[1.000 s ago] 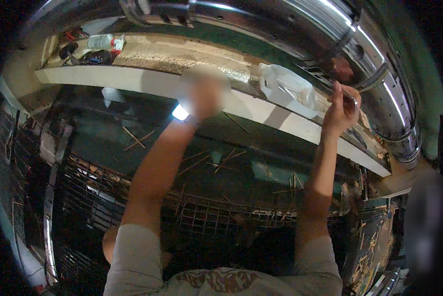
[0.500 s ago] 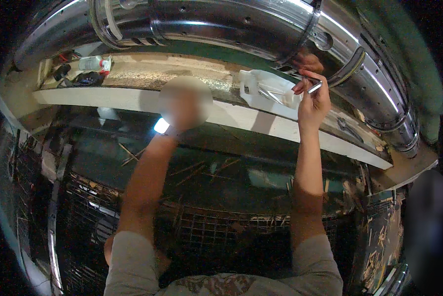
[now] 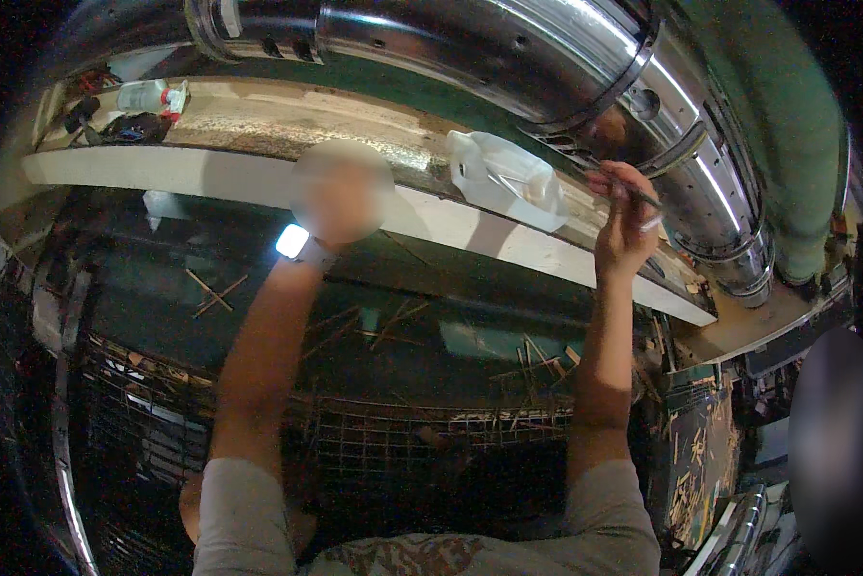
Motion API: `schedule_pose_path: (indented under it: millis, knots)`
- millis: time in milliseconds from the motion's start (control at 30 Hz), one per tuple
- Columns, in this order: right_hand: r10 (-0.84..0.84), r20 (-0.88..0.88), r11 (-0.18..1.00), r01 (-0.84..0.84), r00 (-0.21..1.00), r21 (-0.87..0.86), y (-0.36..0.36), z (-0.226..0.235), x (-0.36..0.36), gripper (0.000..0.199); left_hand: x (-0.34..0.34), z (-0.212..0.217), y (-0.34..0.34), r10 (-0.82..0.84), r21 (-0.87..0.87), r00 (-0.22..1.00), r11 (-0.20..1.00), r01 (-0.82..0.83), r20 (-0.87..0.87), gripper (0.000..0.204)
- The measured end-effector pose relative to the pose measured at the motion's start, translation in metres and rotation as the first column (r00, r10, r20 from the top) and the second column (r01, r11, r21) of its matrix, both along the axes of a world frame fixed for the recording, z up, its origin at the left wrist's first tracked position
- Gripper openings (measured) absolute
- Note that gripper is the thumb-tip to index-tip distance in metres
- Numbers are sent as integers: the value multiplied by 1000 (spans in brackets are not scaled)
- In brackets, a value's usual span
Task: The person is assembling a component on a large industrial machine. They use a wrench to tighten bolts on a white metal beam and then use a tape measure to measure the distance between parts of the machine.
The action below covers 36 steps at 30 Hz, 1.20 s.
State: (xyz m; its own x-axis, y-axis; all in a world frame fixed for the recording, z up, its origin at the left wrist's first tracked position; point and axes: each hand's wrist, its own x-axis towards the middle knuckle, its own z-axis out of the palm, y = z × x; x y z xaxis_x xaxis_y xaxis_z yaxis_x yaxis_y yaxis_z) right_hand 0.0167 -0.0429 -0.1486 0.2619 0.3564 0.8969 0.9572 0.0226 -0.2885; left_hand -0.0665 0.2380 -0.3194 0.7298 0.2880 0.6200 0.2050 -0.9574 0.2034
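My right hand (image 3: 627,223) is raised beside the ledge's right part, its fingers closed round a slender metal tool (image 3: 643,196). The tool slants down to the right, and its exact kind is unclear. Left of this hand lies a cut-open white plastic jug (image 3: 514,182) with thin metal pieces inside. My left hand (image 3: 343,194) is at the pale front board of the ledge (image 3: 230,182). A blur covers it, so neither its fingers nor anything in them can be made out. A lit watch (image 3: 293,240) is on that wrist.
Large shiny perforated metal cylinders (image 3: 470,43) curve over the back of the ledge. At its left end lie a clear bottle with a red cap (image 3: 148,98) and dark items (image 3: 135,129). Scattered wooden sticks (image 3: 393,324) and a metal grid (image 3: 383,422) are below.
My view has shifted, so the ledge and cylinders sit further left. My right hand has turned, with the tool now at a different angle. My left hand stays by the front board.
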Motion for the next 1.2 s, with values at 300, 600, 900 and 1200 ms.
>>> schedule_pose_path:
  millis: [300, 600, 900, 1200]
  knots:
    - [-6, -37, 998, 8, 999, 60, 34, -10, 13, 14, -2, -2, 9, 43, 20, 996, 999, -42, -72, 37]
    - [-35, -31, 952, 42, 999, 303, 50, -12, 14, 16, -17, 35, -4, -28, -107, 974, 994, 4, -225, 33]
    - [99, -149, 989, -81, 984, 122, 46, -14, 9, 15, -13, 29, -3, -15, -155, 979, 988, -16, -203, 34]
    - [10, -220, 992, 17, 976, 121, 50, -14, -4, 19, -17, 27, -2, -23, -88, 992, 996, 11, -128, 39]
